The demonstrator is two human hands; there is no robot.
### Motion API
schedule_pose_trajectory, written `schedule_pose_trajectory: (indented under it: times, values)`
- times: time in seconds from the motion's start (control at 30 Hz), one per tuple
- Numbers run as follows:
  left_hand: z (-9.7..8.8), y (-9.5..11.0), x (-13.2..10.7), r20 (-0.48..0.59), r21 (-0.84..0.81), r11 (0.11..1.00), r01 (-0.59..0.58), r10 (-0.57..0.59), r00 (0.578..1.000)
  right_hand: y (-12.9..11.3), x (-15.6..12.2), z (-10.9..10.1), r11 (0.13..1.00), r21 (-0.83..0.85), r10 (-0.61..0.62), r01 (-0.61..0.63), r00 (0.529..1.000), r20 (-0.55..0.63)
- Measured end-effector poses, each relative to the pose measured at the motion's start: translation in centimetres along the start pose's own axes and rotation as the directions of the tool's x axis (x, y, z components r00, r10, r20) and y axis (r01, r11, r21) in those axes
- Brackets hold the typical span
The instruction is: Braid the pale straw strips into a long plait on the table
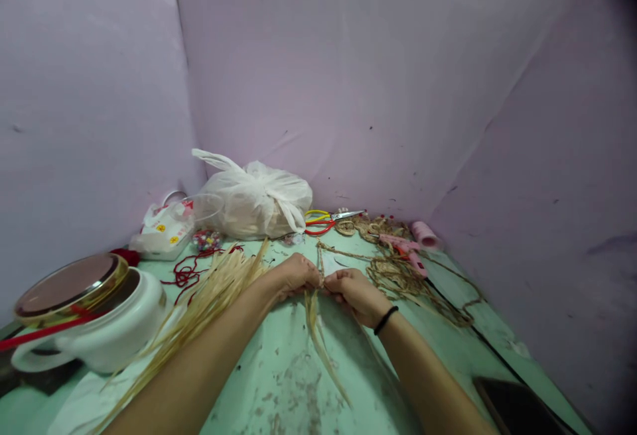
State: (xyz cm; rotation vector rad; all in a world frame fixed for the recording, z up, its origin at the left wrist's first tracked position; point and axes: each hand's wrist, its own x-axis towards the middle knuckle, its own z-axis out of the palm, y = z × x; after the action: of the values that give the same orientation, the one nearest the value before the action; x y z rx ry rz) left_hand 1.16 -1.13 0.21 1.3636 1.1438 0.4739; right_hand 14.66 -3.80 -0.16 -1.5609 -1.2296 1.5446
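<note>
A braid (321, 260) runs between the left grip (297, 273) and right grip (357, 292). On the bench (279, 382), fibre strands (219, 289) lie left of the left grip, a lid (72, 289) on a pot (129, 329) farther left, a plastic bag (256, 199) behind. Scissors (334, 216) lie behind both grips; right of both, a glue gun (405, 247) rests on cord (391, 277).

Plaited fibre (320, 261) in two-handed grip (297, 272) (361, 292)

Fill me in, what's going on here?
A person's left grip and right grip pinch a thin tan braided-fibre cord, close together over the worn pale-green table. Loose straw-coloured strands trail from there toward the person. A bundle of long pale-yellow dry fibres lies to the left; a pink glue gun lies unheld to the right.
</note>
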Motion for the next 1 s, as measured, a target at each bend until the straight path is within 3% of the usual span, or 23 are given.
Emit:
schedule_pose_trajectory:
  times: [0.13,0.27,0.47,0.7,0.87,0.93,1.0]
  values:
    - [0.2,0.5,-0.2,-0.057,0.088,0.996,0.015,-0.010,0.998,0.7,-0.1,0.2,0.999,0.017,-0.037,0.038,0.998,-0.055]
    - [0.4,0.2,0.2,-0.106,0.250,0.967,-0.052,0.080,0.991,1.6,0.0,0.7,0.996,0.054,-0.060,0.067,0.992,-0.112]
    - [0.6,-0.1,0.0,-0.189,0.549,0.832,-0.075,0.211,0.959,2.0,0.6,0.5,0.994,0.078,-0.072,0.076,0.996,-0.048]
    - [0.8,0.4,-1.3,-0.284,0.549,0.836,0.002,0.185,0.941,1.8,0.7,0.5,0.992,0.092,-0.081,0.085,0.996,-0.043]
    - [2.6,1.0,-2.3,-0.453,0.579,0.802,0.147,0.167,0.876,2.0,0.6,0.9,0.981,0.143,-0.118,0.131,0.988,-0.096]
    - [3.8,1.4,-2.9,-0.482,0.632,0.753,0.182,0.199,0.853,2.1,0.7,0.9,0.972,0.177,-0.132,0.152,0.984,-0.119]
    - [5.2,1.6,-3.6,-0.465,0.683,0.705,0.193,0.215,0.859,2.1,0.7,0.9,0.963,0.212,-0.143,0.167,0.982,-0.123]
